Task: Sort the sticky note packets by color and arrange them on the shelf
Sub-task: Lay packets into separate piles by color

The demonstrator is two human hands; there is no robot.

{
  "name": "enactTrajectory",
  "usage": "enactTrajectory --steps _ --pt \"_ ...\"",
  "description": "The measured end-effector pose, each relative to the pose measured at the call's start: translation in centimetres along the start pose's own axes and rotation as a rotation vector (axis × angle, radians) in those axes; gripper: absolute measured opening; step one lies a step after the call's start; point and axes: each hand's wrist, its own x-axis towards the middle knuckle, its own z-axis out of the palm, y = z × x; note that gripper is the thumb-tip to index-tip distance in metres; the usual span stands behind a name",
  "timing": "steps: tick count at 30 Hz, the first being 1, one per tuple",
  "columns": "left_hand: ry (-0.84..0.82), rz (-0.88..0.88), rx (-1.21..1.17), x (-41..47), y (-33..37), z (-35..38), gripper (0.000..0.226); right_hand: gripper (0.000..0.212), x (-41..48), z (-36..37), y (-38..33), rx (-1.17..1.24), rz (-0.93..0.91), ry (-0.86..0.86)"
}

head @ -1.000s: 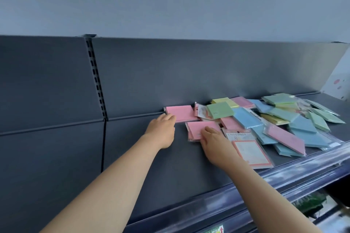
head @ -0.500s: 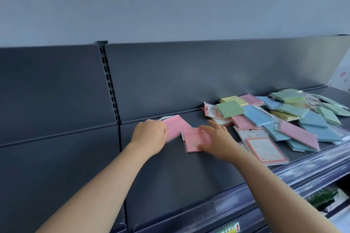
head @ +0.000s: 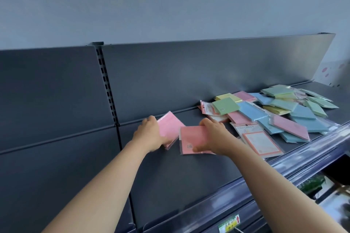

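Two hands are working over the dark grey metal shelf point(head: 170, 179): your left hand point(head: 149, 134) is gripping a tilted pale pink plastic-wrapped sticky note packet point(head: 171, 125), and your right hand point(head: 216, 138) is pinching a salmon-pink wrapped packet point(head: 192, 139) just beside it. Both are probably handling light and slippery, so you should be clamping opposite edges.
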Motion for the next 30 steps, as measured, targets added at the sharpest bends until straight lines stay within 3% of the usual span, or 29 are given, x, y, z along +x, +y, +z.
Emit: enactTrajectory --steps 4,9,14,19,30 --pt "0.035 0.045 -0.104 -2.5 -0.5 -0.9 0.055 0.071 -0.9 0.0 -0.9 -0.020 -0.036 0.075" --pt "0.069 0.041 -0.331 -4.6 -2.4 -1.7 0.039 0.052 -2.2 0.6 -2.3 0.181 -0.056 0.124" --pt "0.127 0.014 -0.496 -7.2 -5.1 -3.0 0.036 0.042 -3.0 1.3 -4.7 0.304 -0.154 0.139" --pt "0.322 -0.022 -0.535 -11.0 -7.4 -4.9 0.024 0.036 -3.6 2.0 -8.1 0.363 -0.280 0.115" --pt "0.754 -0.313 -0.591 -22.1 -13.6 -7.6 0.011 0.029 -7.9 5.6 -19.0 0.620 -0.545 -0.072"
